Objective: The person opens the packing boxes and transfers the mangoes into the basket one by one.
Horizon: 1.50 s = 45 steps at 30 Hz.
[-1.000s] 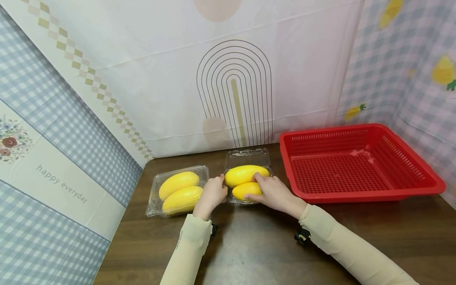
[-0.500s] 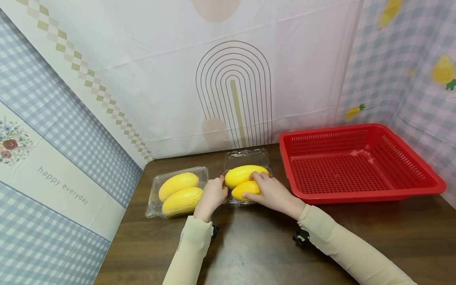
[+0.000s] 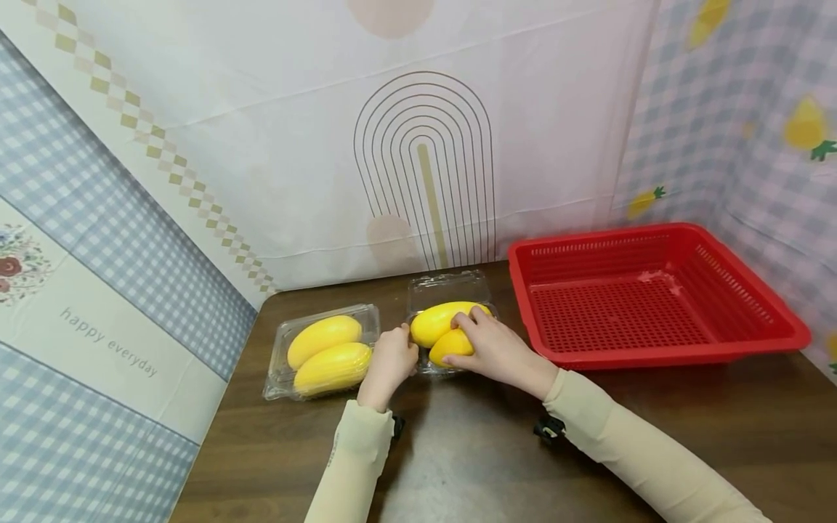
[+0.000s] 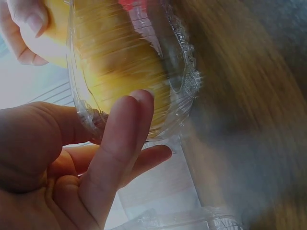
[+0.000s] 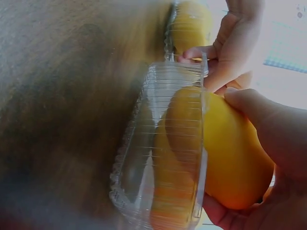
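An open clear plastic clamshell box stands on the table with two smooth yellow mangoes in it. My right hand grips the nearer mango, its thumb on the near side and its fingers over the top. Behind that one lies the farther mango. In the right wrist view, the held mango bulges above the box's rim, tilted. My left hand pinches the box's left end; in the left wrist view its fingers lie along the outside of the ribbed wall, with the thumb tip at the rim.
Left of my left hand sits another clear box holding two yellow mangoes. A large red plastic basket with a perforated bottom stands at the right. A printed cloth rises behind the brown wooden table.
The nearer mango has tilted and turned in my right hand, and its left end now sits slightly farther right. My right fingers have shifted a little left. My left hand stays at the box.
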Each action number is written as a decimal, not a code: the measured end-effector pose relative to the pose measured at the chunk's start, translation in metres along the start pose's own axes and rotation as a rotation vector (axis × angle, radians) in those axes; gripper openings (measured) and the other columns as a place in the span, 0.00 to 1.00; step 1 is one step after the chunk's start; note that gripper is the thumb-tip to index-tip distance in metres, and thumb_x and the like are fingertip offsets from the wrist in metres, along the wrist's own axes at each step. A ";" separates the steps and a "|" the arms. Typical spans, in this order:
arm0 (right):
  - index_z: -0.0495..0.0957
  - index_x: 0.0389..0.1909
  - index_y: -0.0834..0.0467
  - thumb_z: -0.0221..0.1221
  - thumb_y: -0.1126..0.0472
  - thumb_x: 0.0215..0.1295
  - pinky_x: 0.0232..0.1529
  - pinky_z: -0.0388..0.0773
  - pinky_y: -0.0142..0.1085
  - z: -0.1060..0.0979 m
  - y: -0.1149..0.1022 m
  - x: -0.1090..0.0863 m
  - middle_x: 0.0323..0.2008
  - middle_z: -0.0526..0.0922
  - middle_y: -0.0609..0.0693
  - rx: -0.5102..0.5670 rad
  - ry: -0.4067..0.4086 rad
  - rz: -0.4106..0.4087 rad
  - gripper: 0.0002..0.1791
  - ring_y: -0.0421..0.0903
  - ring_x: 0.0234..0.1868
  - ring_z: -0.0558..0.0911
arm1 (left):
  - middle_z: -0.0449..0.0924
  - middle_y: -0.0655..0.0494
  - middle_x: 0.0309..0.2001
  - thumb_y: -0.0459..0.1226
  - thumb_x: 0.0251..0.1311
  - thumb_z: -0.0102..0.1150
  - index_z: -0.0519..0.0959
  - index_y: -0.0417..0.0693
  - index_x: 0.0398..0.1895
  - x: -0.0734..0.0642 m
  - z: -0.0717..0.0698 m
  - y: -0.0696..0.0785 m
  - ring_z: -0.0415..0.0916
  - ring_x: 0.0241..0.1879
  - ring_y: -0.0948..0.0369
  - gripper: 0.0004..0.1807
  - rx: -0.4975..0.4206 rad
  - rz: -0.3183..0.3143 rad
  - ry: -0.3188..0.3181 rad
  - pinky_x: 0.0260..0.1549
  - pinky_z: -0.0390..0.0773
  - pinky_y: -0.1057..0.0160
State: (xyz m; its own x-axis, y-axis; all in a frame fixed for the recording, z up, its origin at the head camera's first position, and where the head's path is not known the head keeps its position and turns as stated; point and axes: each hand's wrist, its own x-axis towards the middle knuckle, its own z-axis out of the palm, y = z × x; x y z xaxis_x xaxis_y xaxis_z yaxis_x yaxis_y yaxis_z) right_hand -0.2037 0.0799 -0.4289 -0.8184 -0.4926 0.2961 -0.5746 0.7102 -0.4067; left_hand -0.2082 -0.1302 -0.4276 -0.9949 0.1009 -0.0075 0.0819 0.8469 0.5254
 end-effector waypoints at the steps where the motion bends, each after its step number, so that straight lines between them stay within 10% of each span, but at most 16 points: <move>1: 0.75 0.50 0.57 0.71 0.39 0.55 0.31 0.74 0.36 -0.001 0.000 0.000 0.42 0.72 0.54 -0.002 -0.001 0.001 0.32 0.47 0.35 0.73 | 0.76 0.52 0.19 0.28 0.64 0.52 0.68 0.23 0.66 0.000 0.000 0.000 0.75 0.11 0.63 0.27 0.001 0.000 0.001 0.16 0.77 0.64; 45: 0.74 0.52 0.55 0.69 0.36 0.57 0.37 0.75 0.41 -0.078 0.032 0.003 0.44 0.71 0.54 0.221 0.111 0.146 0.33 0.50 0.38 0.74 | 0.83 0.31 0.43 0.27 0.64 0.52 0.66 0.24 0.69 0.001 0.001 -0.003 0.75 0.10 0.65 0.29 -0.030 0.016 -0.004 0.14 0.77 0.67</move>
State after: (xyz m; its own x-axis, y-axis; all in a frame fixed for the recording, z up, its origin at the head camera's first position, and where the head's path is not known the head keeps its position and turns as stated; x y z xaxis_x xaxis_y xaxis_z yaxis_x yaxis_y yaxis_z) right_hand -0.2240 0.1405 -0.3734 -0.8933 -0.3268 0.3085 -0.4493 0.6363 -0.6271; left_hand -0.2097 -0.1322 -0.4305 -0.9932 0.1167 -0.0018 0.0964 0.8289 0.5510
